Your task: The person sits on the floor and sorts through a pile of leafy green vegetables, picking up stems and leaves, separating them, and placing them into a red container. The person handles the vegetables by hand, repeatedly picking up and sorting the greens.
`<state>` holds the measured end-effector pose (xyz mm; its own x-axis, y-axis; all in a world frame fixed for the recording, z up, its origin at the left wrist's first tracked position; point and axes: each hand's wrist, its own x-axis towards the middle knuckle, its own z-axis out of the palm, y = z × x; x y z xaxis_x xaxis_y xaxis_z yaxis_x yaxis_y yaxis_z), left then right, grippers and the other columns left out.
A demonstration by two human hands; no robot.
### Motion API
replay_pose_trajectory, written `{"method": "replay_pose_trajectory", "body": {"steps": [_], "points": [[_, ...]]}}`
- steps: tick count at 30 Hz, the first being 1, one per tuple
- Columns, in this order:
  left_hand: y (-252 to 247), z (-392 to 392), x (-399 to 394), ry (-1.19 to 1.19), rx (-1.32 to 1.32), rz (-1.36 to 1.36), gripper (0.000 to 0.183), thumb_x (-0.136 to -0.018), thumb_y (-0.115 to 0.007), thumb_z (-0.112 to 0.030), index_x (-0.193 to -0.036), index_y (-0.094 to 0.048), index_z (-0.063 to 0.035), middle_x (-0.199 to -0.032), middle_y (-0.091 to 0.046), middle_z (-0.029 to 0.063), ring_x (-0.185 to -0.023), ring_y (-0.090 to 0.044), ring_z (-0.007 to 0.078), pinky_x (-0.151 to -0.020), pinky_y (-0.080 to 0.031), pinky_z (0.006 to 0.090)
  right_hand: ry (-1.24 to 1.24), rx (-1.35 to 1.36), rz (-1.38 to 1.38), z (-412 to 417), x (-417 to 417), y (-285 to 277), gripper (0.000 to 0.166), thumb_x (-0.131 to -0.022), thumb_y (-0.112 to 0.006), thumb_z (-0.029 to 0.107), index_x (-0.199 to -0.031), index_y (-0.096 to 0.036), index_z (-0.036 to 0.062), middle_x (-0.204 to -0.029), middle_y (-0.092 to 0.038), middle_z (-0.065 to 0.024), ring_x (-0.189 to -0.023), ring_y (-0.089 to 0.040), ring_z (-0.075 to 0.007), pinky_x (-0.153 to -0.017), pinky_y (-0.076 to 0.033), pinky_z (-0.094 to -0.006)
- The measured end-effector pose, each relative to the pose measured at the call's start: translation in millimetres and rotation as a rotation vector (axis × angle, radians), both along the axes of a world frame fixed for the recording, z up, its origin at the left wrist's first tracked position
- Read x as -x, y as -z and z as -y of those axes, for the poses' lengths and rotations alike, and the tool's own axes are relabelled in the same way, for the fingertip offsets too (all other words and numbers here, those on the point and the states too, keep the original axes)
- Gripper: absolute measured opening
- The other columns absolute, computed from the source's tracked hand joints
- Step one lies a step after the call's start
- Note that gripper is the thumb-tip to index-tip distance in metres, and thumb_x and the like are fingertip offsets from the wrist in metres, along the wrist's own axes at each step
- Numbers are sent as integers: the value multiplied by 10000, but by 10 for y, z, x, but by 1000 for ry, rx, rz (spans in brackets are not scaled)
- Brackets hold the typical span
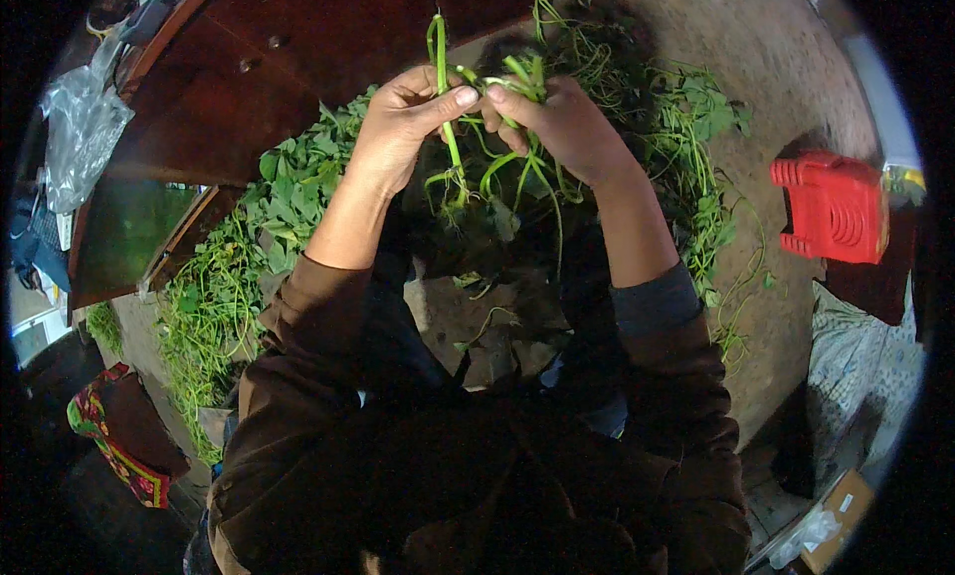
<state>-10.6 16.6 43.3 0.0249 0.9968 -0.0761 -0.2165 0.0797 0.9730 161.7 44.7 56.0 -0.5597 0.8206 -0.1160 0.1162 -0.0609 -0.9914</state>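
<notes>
My left hand [418, 112] pinches a thick green vine stem [453, 153] between thumb and fingers. That stem stands nearly upright, with fine roots or thin shoots at its lower end. Close beside it, my right hand [548, 120] grips a bunch of green stems [528, 75], their ends sticking up above the fist and thin strands trailing below. The thumbs of both hands almost meet. Whether a single stem runs between the hands cannot be made out. In shadow below, a few loose leaf and stem scraps [485, 325] lie on the floor between my legs.
A long heap of leafy vines [283, 194] lies to the left. Tangled vines [694, 150] spread along the right on the floor [776, 336]. Dark reddish wooden furniture [224, 112] stands ahead. A red plastic stool [835, 206] is at the right; a clear plastic bag [82, 127] hangs far left.
</notes>
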Motion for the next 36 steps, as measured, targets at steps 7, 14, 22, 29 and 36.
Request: {"method": "replay_pose_trajectory", "body": {"steps": [7, 14, 22, 29, 36], "points": [[151, -70, 64, 33, 23, -79, 79, -768, -579, -99, -787, -605, -27, -683, -568, -6, -594, -449, 51, -539, -347, 205, 154, -672, 191, 54, 150, 286, 144, -761, -609, 92, -890, -604, 27, -729, -567, -103, -627, -538, -226, -575, -429, -282], [197, -63, 159, 108, 40, -190, 142, -726, -569, -11, -864, -599, -24, -773, -581, 5, -691, -516, 88, -628, -394, 212, 306, -625, 275, -28, 87, 315, 182, -762, -617, 92, -940, -625, 56, -694, -558, -76, -553, -489, -156, -535, -408, -283], [72, -52, 128, 173, 69, -31, 233, -796, -594, -93, -1012, -569, -8, -853, -600, 26, -783, -551, 90, -689, -465, 225, 296, -331, 177, 25, 91, 217, 192, -760, -629, 172, -805, -588, -11, -624, -569, -135, -573, -566, -267, -539, -442, -324], [124, 0, 95, 353, 12, -291, 211, -788, -578, -12, -999, -596, -7, -829, -595, 18, -702, -523, 93, -662, -461, 237, 0, -246, 366, -2, -30, -92, 384, -801, -576, 368, -715, -600, -6, -563, -502, -10, -538, -456, -98, -501, -379, -278], [46, -88, 288, 212, -45, 267, 235, -792, -543, 11, -1024, -572, 41, -899, -590, 61, -775, -571, 119, -669, -500, 241, 297, -178, 452, -222, -329, 13, 424, -729, -620, 456, -716, -624, 32, -607, -559, -64, -577, -515, -165, -585, -410, -345]]}}
